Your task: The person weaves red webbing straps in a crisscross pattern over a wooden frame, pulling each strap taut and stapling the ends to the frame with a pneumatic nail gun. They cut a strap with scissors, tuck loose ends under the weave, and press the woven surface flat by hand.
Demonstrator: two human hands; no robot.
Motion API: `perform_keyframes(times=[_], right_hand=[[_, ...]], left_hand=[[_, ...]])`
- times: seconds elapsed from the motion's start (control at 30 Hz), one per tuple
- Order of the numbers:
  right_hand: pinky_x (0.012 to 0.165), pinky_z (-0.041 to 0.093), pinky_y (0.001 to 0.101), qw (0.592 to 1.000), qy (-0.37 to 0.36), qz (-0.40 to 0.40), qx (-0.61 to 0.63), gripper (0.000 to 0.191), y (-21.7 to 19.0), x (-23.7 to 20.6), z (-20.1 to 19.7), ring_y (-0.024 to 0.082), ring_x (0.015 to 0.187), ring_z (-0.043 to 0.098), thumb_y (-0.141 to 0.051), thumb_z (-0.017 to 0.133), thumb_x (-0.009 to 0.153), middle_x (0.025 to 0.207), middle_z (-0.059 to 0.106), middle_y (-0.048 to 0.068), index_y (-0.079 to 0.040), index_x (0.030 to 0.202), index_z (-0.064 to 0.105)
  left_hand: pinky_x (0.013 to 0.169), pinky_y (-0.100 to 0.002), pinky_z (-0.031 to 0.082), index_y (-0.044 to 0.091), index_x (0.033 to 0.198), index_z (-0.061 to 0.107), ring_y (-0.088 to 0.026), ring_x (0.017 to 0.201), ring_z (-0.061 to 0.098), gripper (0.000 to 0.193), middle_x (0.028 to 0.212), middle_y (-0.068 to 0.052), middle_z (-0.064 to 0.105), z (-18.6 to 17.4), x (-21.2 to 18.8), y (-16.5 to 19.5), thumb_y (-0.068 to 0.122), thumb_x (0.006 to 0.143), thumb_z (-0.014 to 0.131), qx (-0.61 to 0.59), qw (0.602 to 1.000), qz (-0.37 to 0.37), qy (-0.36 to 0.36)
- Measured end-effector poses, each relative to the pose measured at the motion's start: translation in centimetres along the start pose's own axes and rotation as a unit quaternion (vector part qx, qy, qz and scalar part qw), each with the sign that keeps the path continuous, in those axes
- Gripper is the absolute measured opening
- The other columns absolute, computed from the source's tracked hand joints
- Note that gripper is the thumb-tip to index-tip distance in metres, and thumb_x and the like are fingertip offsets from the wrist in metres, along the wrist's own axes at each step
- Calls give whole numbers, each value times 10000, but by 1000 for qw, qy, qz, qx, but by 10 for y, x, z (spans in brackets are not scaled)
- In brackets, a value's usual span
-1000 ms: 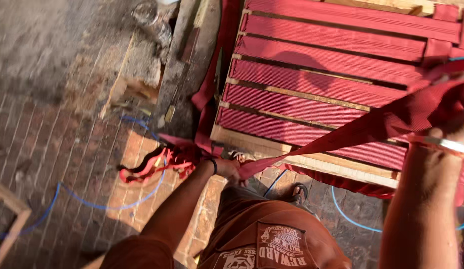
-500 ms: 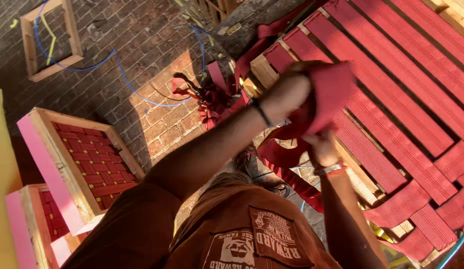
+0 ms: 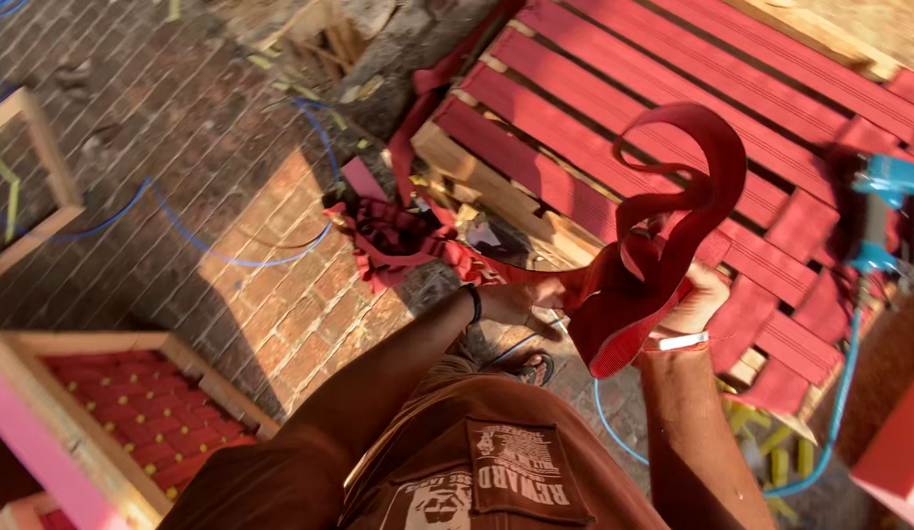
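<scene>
- A wooden frame [image 3: 496, 186] lies on the brick floor [image 3: 182, 157]; rows of red webbing [image 3: 673, 88] are stretched across it, crossed by a few woven strips toward its near right corner.
- A smaller pink-edged frame [image 3: 45, 432] at lower left holds its own red webbing, dotted with yellow tacks. An unfilled wooden frame [image 3: 45, 177] lies at the left edge.
- A heap of loose red strap [image 3: 398, 240] lies on the bricks just beside the big frame's near corner.
- The right hand [image 3: 698, 299] has its grip closed around a bunched length of red strap [image 3: 663, 236], which loops up above the fist and hangs folded below it.
- The left hand [image 3: 521, 299], with a dark band at the wrist, closes its grip on the same strap nearer the heap; the strap runs taut between the two hands.
- A blue air tool [image 3: 879, 211] rests on the webbing at right, its blue hose [image 3: 840, 393] trailing down to the floor. Another blue line [image 3: 202, 236] snakes across the bricks.
</scene>
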State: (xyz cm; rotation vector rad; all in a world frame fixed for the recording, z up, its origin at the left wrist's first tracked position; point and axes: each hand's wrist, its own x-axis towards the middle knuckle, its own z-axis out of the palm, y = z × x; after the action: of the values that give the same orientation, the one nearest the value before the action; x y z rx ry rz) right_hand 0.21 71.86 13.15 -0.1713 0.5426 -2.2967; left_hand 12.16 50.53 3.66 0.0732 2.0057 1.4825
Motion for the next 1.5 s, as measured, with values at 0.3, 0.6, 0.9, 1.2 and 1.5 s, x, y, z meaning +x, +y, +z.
perform_keyframes(times=[0.3,0.6,0.9,1.2,1.5], right_hand=[[1110,491,408,952,80,-246,-165,521,-136,-102,13,265,1168,634,-415,680,979,1225,691,91,-18,1315,656],[958,548,399,903,194,73,-376,396,-47,-109,-1,273,1076,699,-145,628,997,1176,743,184,-10,1368,597],[971,570,384,915,53,147,-373,382,1,-107,-13,256,1137,714,-54,602,980,1244,742,162,66,1342,619],[920,553,341,858,395,-80,-318,374,2,-79,-82,182,1079,665,-99,622,1012,1218,682,118,10,1363,555],[857,584,291,809,531,-75,-240,414,3,-106,-155,188,960,714,33,619,911,1149,732,117,27,1322,667]], left_hand=[[994,-374,533,93,1378,561,-219,1181,648,563,1280,-98,674,46,53,-61,413,926,664,34,996,-56,-52],[879,-345,603,67,1287,658,-215,1101,687,530,1210,-87,717,-9,56,39,492,1000,523,-106,970,-31,215],[959,-413,597,62,1391,595,-239,1102,686,613,1242,-130,675,33,68,128,131,818,801,-415,884,86,198],[963,-381,582,59,1374,611,-215,1138,663,586,1350,-137,664,31,121,101,7,827,814,-108,975,193,36],[990,-440,530,166,1313,649,-292,1168,677,461,1281,-90,712,-15,215,78,372,909,733,310,945,79,62]])
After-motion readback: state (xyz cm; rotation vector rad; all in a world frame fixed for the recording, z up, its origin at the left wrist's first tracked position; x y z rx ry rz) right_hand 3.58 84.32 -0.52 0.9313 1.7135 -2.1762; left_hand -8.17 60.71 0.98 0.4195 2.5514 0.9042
